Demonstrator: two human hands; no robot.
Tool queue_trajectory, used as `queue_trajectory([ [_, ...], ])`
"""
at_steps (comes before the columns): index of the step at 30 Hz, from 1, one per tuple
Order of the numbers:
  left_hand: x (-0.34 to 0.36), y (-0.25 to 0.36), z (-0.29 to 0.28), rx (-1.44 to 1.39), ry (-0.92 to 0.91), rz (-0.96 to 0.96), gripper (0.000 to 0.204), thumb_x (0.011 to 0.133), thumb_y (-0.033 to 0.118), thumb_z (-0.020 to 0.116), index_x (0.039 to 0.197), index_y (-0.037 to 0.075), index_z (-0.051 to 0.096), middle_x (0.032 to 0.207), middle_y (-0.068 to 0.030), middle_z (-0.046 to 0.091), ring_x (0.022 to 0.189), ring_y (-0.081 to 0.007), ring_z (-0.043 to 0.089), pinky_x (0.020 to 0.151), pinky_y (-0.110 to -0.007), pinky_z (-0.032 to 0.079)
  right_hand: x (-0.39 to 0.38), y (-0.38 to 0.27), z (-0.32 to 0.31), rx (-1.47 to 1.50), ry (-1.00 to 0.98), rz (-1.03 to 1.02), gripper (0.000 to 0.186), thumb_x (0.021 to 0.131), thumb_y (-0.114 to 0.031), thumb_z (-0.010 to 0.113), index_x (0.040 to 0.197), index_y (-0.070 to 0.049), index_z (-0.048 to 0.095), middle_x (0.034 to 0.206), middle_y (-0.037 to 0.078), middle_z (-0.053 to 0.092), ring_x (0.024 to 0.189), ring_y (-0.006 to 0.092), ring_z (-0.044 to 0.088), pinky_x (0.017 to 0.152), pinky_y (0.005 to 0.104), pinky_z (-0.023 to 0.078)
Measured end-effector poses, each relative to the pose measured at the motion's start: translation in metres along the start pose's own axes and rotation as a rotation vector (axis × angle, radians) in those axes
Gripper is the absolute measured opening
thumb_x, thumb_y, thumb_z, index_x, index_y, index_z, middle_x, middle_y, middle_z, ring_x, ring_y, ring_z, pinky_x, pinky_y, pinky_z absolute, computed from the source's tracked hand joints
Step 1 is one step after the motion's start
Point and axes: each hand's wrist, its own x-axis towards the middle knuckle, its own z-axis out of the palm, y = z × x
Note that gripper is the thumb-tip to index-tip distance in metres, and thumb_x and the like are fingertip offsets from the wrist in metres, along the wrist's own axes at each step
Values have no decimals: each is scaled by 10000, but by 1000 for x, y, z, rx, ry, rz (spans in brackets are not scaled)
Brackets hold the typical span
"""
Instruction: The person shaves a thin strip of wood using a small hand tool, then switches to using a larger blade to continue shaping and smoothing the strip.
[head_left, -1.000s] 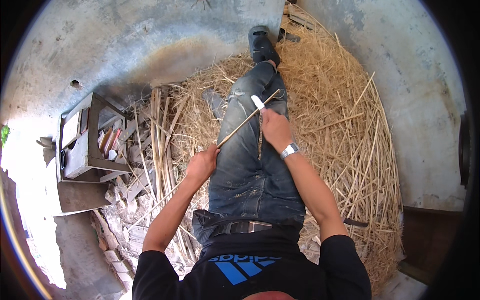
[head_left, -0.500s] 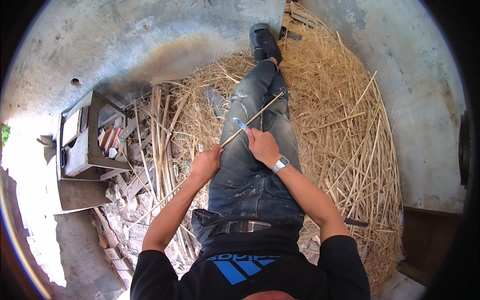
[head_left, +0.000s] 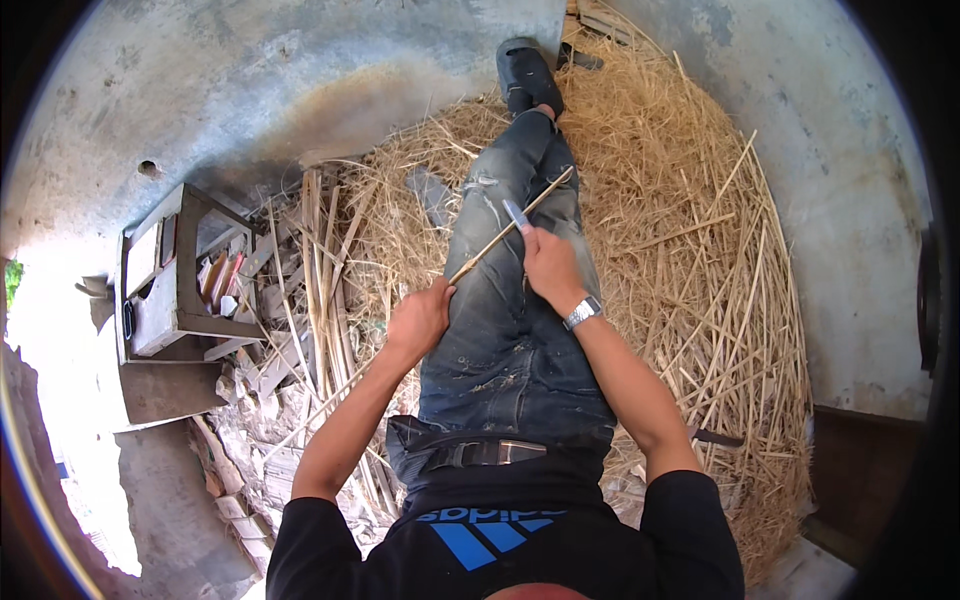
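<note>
My left hand (head_left: 421,315) is closed round the lower end of a thin wooden stick (head_left: 495,240), which slants up and to the right over my thighs. In my right hand (head_left: 553,266) a knife is gripped, its handle hidden by my fingers. The short, shiny knife blade (head_left: 515,214) lies across the upper half of the stick and seems to touch it. Beneath both hands are my dark, worn jeans (head_left: 480,370), flecked with shavings. A silver watch (head_left: 581,312) sits on my right wrist.
Straw and thin split strips (head_left: 690,260) cover the floor to the right. On the left stands a wooden stool (head_left: 190,325) lying among debris, with longer strips (head_left: 325,270) beside it. A grey wall (head_left: 300,70) rises ahead, another (head_left: 850,200) at right.
My right hand and the knife have slid up along the stick, away from my left hand. The left hand and stick have shifted slightly right and up.
</note>
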Motion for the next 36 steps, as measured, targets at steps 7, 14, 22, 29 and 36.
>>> queue_trajectory([
  [7,-2,4,-2,-9,-48,-61,288,1090,348,522,1065,70,595,768,-284,689,755,-529,688,689,-628,543,-34,-6,13,113,-139,-140,448,1102,-308,512,838,21,663,793,295,640,760,520,624,664,560,474],
  [14,-6,4,-2,-13,-5,-48,282,1083,338,541,1045,66,607,750,-279,685,716,-517,684,653,-624,540,-36,4,26,216,-217,-239,512,1095,-372,554,783,31,599,676,245,623,586,431,587,570,490,445],
  [22,-16,12,-10,20,86,-26,210,1062,293,585,1122,110,669,762,-248,698,715,-480,696,639,-583,545,-20,-19,4,314,-192,-156,453,970,-459,751,940,-7,749,561,32,549,529,108,486,521,321,402],
  [29,-19,14,-1,78,160,20,296,1034,273,631,1313,186,681,853,-185,731,731,-435,711,650,-558,555,-19,-31,17,252,-238,-141,331,944,-327,779,905,1,767,612,135,621,551,226,571,598,388,477],
  [36,-10,7,5,59,165,-29,285,1033,253,629,1308,203,687,843,-195,722,734,-428,712,657,-561,549,-25,-34,9,370,-401,-272,251,923,-243,782,903,7,767,671,115,671,601,190,616,610,369,484],
])
